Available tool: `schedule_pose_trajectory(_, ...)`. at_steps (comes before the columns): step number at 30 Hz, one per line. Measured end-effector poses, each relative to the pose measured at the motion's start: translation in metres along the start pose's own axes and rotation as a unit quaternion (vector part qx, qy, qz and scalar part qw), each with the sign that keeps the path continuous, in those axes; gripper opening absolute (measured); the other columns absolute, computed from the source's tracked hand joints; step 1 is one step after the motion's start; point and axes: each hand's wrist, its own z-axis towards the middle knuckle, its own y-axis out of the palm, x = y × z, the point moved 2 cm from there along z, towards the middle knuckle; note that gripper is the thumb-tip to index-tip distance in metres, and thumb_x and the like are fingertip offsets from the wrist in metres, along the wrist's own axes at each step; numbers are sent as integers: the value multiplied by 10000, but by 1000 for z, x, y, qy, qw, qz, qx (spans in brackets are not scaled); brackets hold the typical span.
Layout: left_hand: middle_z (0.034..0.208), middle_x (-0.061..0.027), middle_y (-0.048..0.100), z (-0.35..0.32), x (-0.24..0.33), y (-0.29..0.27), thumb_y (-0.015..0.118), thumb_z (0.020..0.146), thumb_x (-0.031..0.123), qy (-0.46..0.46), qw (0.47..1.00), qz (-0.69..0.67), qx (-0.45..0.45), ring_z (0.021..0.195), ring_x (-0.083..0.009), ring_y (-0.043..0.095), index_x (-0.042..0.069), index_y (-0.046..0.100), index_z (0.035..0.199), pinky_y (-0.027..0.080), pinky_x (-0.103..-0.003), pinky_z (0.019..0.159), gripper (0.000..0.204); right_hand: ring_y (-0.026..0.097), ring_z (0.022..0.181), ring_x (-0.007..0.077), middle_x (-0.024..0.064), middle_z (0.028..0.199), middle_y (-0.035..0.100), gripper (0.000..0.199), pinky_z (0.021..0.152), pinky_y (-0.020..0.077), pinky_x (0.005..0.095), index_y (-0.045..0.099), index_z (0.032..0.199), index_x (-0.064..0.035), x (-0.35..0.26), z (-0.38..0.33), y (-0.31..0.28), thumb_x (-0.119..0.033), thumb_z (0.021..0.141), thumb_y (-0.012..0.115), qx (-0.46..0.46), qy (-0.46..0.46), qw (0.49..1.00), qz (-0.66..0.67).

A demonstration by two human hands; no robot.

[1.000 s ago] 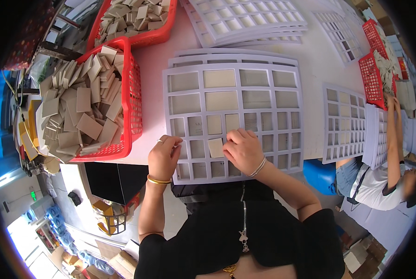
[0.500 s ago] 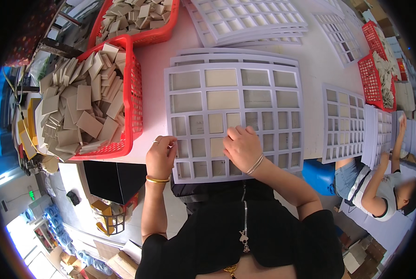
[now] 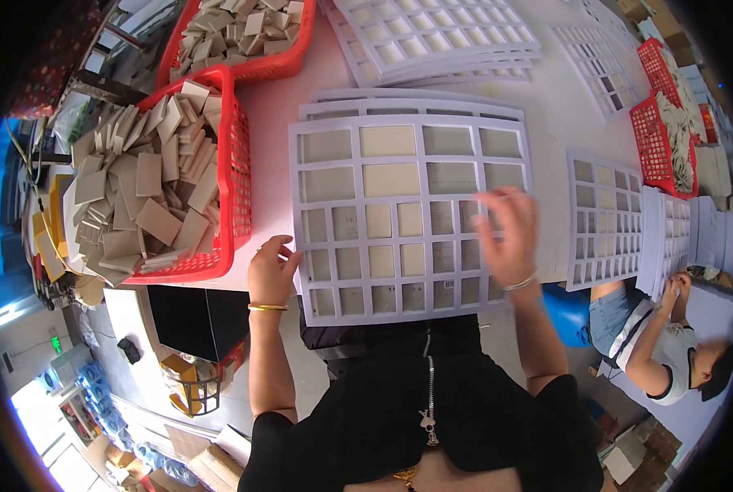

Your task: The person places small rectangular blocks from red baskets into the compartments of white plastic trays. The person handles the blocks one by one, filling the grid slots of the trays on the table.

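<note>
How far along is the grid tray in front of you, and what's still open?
Most cells of the white grid tray hold beige tiles. The left hand rests at its lower left edge; the right hand, blurred, is over the right columns. Whether any cells there are unfilled is hard to tell. The red basket holds plenty of tiles.

You wear a black short-sleeved top with a silver zipper pull down its front. Your left hand (image 3: pixel 270 275) carries a gold bangle at the wrist; your right hand (image 3: pixel 507 234) a thin silvery bracelet.
</note>
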Motion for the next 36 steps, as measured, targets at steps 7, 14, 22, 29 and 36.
schedule_pose_trajectory(7,835,-135,648,7,12,7,677,823,184,23,998,59,4,711,-273,636,3,620,1039,494,-380,673,287,438,1219,394,240,1325,463,539,1040,327,460,453,1304,59,167,-120,0,-286,908,573,-75,239,951,-181)
schedule_pose_trajectory(14,861,-139,658,-1,32,-11,672,801,128,31,999,26,22,712,-282,641,5,628,1038,507,-362,651,271,480,1164,354,223,1232,508,429,1012,352,438,538,1197,23,119,-117,11,-253,880,620,86,237,967,32)
schedule_pose_trajectory(22,803,-99,647,-17,64,-35,648,780,32,31,995,-34,93,647,-173,615,-4,618,1017,494,-279,596,242,511,1064,185,103,1142,543,351,913,410,302,498,1230,-26,108,-109,4,-138,909,583,181,365,850,335)
schedule_pose_trajectory(29,835,-57,631,-10,87,-47,614,797,-22,62,984,-146,86,637,-86,575,-9,612,1061,460,-220,555,265,494,1045,101,31,1123,534,335,906,400,225,474,1258,-30,127,-116,-24,-128,947,554,248,413,729,487)
schedule_pose_trajectory(36,925,-91,660,24,193,79,647,823,95,217,945,-210,-127,706,-189,655,48,588,1170,524,-303,651,355,536,881,85,-4,919,593,353,824,428,240,592,1149,-67,345,-150,-185,-365,965,546,303,334,878,158)
